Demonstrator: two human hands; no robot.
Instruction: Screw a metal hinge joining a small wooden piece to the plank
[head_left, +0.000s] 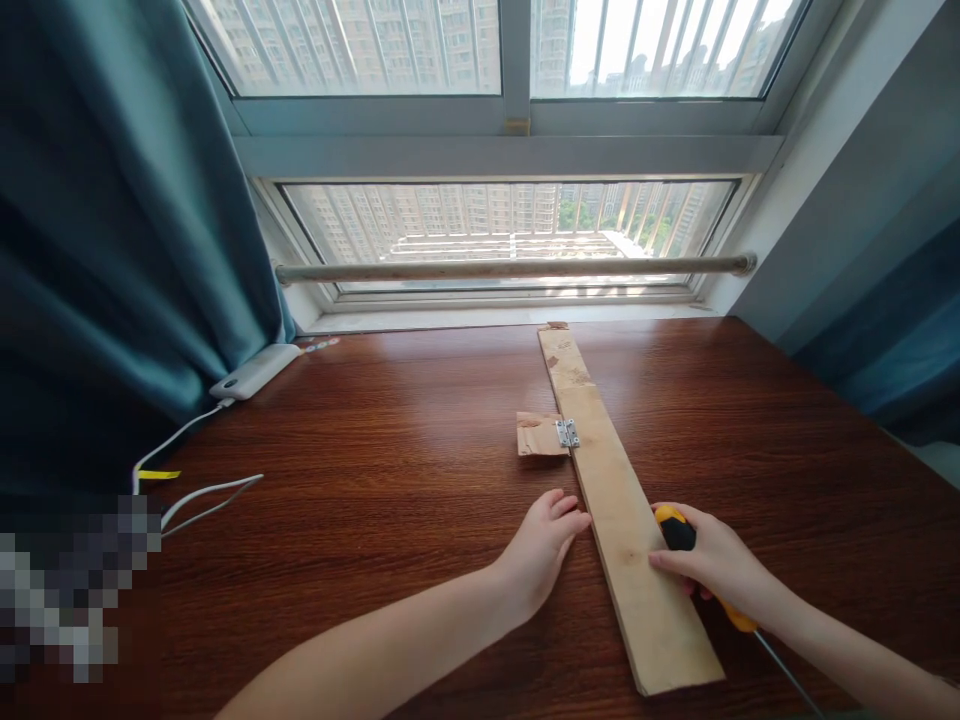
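Note:
A long pale wooden board lies flat on the table and runs away from me toward the window. My left hand is at its left edge, fingers stretched out and fingertips against or very near the wood. On the right edge rests my right hand, closed round the yellow and black handle of a screwdriver. The screwdriver's metal shaft points down to the right, back toward me. A small metal hinge spans the board's left edge and a small piece of wood beside it.
The reddish-brown wooden table reaches to the window, where a horizontal rail crosses. A white power strip with a cable lies at the left by the blue curtain. A white looped cable is nearer me.

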